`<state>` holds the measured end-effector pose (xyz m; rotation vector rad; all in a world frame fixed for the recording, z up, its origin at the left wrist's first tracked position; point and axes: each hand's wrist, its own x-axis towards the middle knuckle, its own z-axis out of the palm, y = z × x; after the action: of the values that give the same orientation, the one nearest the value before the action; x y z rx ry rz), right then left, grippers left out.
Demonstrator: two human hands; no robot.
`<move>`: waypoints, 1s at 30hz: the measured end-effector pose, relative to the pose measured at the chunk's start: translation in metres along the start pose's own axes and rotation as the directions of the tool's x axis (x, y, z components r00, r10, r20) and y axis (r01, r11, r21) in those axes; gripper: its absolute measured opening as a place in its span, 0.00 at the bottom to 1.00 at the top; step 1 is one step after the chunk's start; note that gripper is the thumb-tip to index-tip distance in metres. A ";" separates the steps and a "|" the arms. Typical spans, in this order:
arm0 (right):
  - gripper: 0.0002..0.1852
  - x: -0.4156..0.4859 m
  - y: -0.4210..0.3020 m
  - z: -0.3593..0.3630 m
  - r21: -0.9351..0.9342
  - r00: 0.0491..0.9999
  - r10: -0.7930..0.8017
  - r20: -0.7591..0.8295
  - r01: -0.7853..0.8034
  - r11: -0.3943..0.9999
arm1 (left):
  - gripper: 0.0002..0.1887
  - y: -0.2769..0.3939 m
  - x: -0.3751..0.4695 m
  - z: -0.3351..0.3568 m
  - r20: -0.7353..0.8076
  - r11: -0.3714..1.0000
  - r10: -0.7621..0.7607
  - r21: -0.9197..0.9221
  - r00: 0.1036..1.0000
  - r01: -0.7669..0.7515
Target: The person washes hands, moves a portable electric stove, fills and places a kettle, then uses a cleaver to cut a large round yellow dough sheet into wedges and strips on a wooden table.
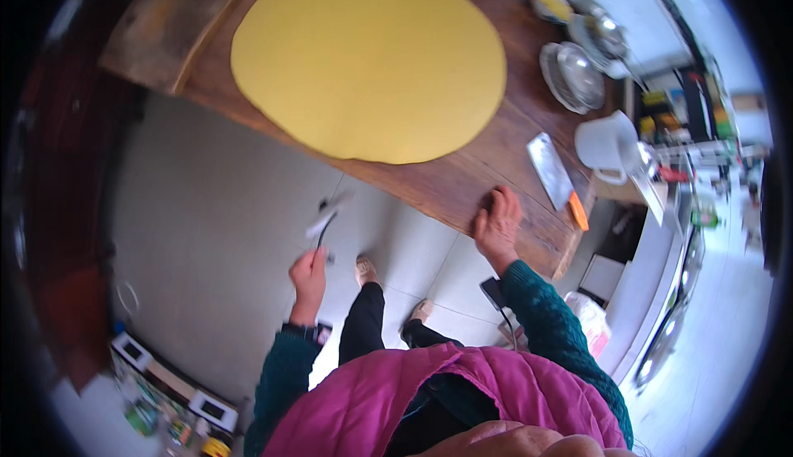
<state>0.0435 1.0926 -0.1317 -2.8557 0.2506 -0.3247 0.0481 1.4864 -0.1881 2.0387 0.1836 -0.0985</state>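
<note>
A large, round yellow sheet of what looks like rolled dough (372,60) lies flat on the wooden table (427,187), reaching almost to its front edge. My left hand (308,280) is in front of the table, over the floor, closed around a tool (325,218) with a thin dark handle and a whitish head; blur hides its exact kind. On the table near the front right corner, my right hand (499,221) rests with bent fingers and the thumb apart. I see nothing held in it. To its right lies a cleaver (551,172) with an orange handle.
A wooden board (173,29) sits at the table's left. Along the right stand a white plastic jug (607,141), metal bowls (579,79) and a dish with something yellow (550,1). A counter (657,296) runs along my right; a plastic bag (588,320) is beside it.
</note>
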 end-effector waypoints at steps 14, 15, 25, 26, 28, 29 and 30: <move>0.20 -0.149 0.054 -0.111 0.589 0.963 0.262 -0.062 -0.177 0.789 | 0.13 0.175 -0.180 0.045 0.669 0.997 0.045 0.019 0.742 -0.077; 0.18 -0.181 0.064 -0.132 0.655 0.947 0.314 -0.064 -0.197 0.729 | 0.13 0.189 -0.188 0.056 0.726 0.993 0.093 -0.014 0.682 -0.121; 0.12 -0.462 0.127 -0.213 0.761 0.325 0.945 -0.045 -0.602 0.243 | 0.14 0.313 -0.266 0.190 0.983 0.897 0.139 -0.073 0.120 -0.437; 0.12 -0.490 0.119 -0.209 0.731 0.282 0.953 -0.106 -0.628 0.267 | 0.14 0.318 -0.278 0.204 0.990 0.904 0.110 -0.063 0.088 -0.424; 0.12 -0.550 0.104 -0.203 0.682 0.204 0.964 -0.170 -0.682 0.264 | 0.13 0.329 -0.302 0.229 0.994 0.881 0.110 -0.101 -0.007 -0.462; 0.12 -0.580 0.097 -0.198 0.667 0.124 0.987 -0.102 -0.728 0.160 | 0.12 0.333 -0.314 0.238 0.993 0.869 0.111 -0.121 -0.049 -0.480; 0.12 -0.608 0.089 -0.186 0.684 0.041 0.999 -0.016 -0.729 0.041 | 0.13 0.333 -0.326 0.248 0.993 0.887 0.098 -0.117 -0.067 -0.447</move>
<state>-0.5979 1.0847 -0.1000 -1.3799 1.7589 -0.6872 -0.2136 1.0884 0.0393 1.6476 -1.2996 -1.3991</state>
